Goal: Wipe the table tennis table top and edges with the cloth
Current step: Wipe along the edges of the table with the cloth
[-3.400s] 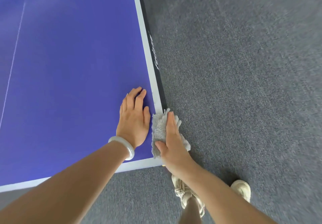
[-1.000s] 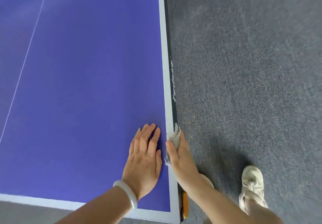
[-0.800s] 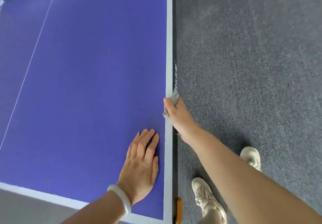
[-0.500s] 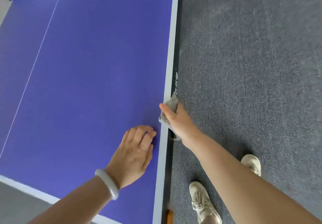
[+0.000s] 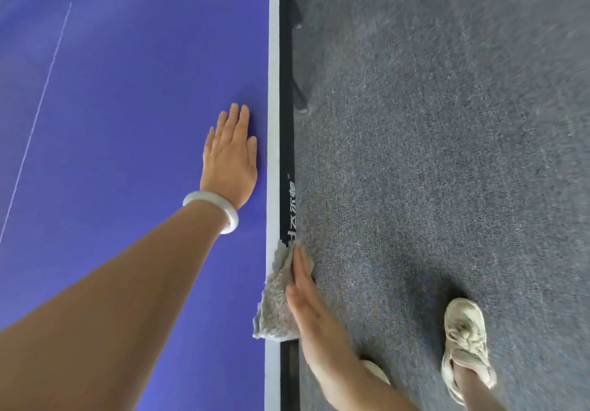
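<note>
**Ref. landmark:** black side edge [image 5: 286, 123] of the blue table tennis counter [image 5: 127, 123], white lettering on its face.

**Task item:** grey fluffy cloth [image 5: 276, 299] lies against that edge. It drapes across the white border strip [image 5: 274, 91] just inboard and down the edge face. Its top tip touches the lower end of the lettering.

**Right hand** [image 5: 306, 302]: outboard of the edge, palm turned in, fingers straight and together. Grip flat, nothing curled. The cloth is pinned between the hand and the edge face, not pinched. Judged reason: flat pressure spreads the cloth, so more of the edge gets wiped per pass.

**Left hand** [image 5: 231, 155]: flat on the blue top just inboard of the edge, further along it than the cloth. Grip flat, holds nothing. Pale smooth bangle [image 5: 212, 211] at the wrist. Judged reason: a brace for the leaning body, w/ no part in the wiping.

**Room:**
- The edge face runs straight to the top of view, nothing on it.
- A dark counter leg [image 5: 299, 97] stands under the edge and slightly outboard, well ahead of the cloth. Prob. no clash w/ the hand, but cannot confirm.
- Outboard is grey carpet floor [image 5: 447, 155], open for stepping along.
- The person's pale trainers [image 5: 466, 343] are outboard and behind the cloth.
- Far inboard is a thin white centre line [image 5: 48, 69], w/ a wide stretch of blue top between it and the edge.

**Risk:** the cloth is held by pressure only. If pressure eases it could slip off the edge and drop to the floor.
</note>
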The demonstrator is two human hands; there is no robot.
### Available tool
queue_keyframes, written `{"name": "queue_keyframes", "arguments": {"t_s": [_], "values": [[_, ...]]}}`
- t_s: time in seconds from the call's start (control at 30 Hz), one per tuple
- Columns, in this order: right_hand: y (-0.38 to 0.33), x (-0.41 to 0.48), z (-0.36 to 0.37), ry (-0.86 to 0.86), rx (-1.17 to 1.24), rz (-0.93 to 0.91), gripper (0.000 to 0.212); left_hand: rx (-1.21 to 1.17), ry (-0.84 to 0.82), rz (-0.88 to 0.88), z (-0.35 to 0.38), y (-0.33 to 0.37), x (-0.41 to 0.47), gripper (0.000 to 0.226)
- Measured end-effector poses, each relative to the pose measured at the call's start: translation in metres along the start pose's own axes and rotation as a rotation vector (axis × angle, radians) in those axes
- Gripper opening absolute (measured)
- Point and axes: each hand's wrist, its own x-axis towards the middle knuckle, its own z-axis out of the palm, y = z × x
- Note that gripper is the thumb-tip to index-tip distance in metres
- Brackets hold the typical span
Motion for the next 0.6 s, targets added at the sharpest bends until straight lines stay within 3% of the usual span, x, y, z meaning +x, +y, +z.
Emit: {"name": "queue_keyframes", "arguments": {"t_s": [0.07,0.27,0.43,0.5,0.6], "values": [[-0.007,0.019,0.002,0.016,-0.117,-0.067,0.054,-0.046,0.009,-0.002,0.006,-0.004,0.009,0.050],[-0.068,0.142,-0.027,0.127,-0.091,-0.192,0.053,-0.150,0.023,-0.009,0.009,-0.007,0.007,0.054],[-0.013,0.080,-0.007,0.083,-0.199,-0.351,0.057,-0.158,0.024,-0.046,0.008,-0.006,0.006,0.055],[0.004,0.056,-0.001,0.089,-0.245,-0.331,0.061,-0.150,0.027,-0.055,0.009,-0.005,0.007,0.056],[-0.033,0.105,-0.014,0.090,-0.206,-0.309,0.056,-0.153,0.015,-0.065,0.008,-0.003,0.008,0.056]]}}
